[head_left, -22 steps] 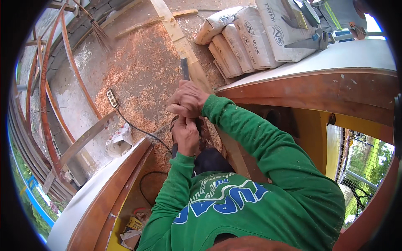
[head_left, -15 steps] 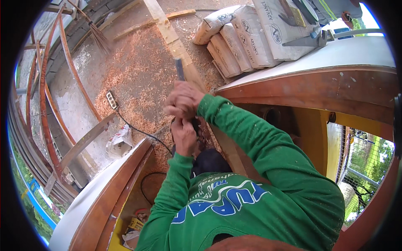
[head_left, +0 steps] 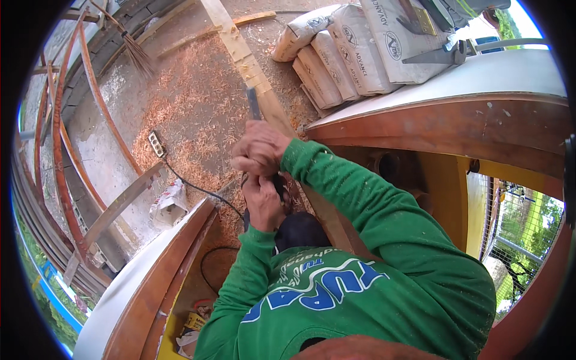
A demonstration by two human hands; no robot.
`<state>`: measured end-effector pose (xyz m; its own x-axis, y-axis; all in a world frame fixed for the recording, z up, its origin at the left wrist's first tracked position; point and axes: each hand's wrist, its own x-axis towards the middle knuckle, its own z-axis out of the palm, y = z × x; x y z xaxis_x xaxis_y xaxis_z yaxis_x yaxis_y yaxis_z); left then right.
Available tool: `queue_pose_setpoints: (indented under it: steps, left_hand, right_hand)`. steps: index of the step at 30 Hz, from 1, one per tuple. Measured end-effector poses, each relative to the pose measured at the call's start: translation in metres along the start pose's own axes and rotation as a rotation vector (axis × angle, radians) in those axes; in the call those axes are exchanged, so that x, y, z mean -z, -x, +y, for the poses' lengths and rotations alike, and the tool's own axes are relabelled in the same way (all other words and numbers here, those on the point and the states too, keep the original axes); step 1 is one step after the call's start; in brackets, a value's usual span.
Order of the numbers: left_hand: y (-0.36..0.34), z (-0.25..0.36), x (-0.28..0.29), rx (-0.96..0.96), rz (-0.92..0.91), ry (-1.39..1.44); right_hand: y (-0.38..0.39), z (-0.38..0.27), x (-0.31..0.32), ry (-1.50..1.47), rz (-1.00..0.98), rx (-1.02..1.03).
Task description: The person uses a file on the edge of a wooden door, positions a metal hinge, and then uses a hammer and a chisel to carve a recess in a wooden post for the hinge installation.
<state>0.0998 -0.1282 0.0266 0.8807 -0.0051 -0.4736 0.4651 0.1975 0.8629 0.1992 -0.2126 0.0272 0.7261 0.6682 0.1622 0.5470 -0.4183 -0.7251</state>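
Observation:
Long and pale, a wooden beam (head_left: 240,51) with a row of cut notches runs from the far edge toward me and passes under my right forearm. Against its left side lies the flat grey blade of a chisel (head_left: 253,103). My right hand (head_left: 259,147) is wrapped round the chisel just behind the blade, hiding the handle. Close behind, my left hand (head_left: 264,204) is closed and touches the right one, in line with the tool. Its fingers are partly covered, but it appears to grip the handle's rear end.
Wood shavings (head_left: 192,102) cover the ground left of the beam, around a power strip (head_left: 156,144) and its cord. Stacked paper sacks (head_left: 354,54) at the far right carry a handsaw (head_left: 438,55) and a hammer (head_left: 413,18). Curved wooden strips (head_left: 60,144) stand at left, near a broom (head_left: 137,54).
The chisel and both hands have shifted slightly toward me and to the left. My grip looks the same. The whole view has moved a little.

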Motion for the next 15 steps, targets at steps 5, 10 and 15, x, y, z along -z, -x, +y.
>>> queue_pose_setpoints:
  steps: [5,10,15]
  left_hand:
    - [0.000,0.003,0.002,-0.033,-0.016,-0.085]
    - [-0.002,0.010,0.002,0.128,0.013,0.025]
    - [-0.003,0.016,0.007,-0.232,-0.043,-0.402]
  right_hand:
    - [-0.004,0.003,0.004,0.114,0.149,0.135]
    - [-0.010,0.008,-0.001,-0.043,0.151,0.065]
    - [-0.012,0.008,-0.007,-0.036,0.334,0.143]
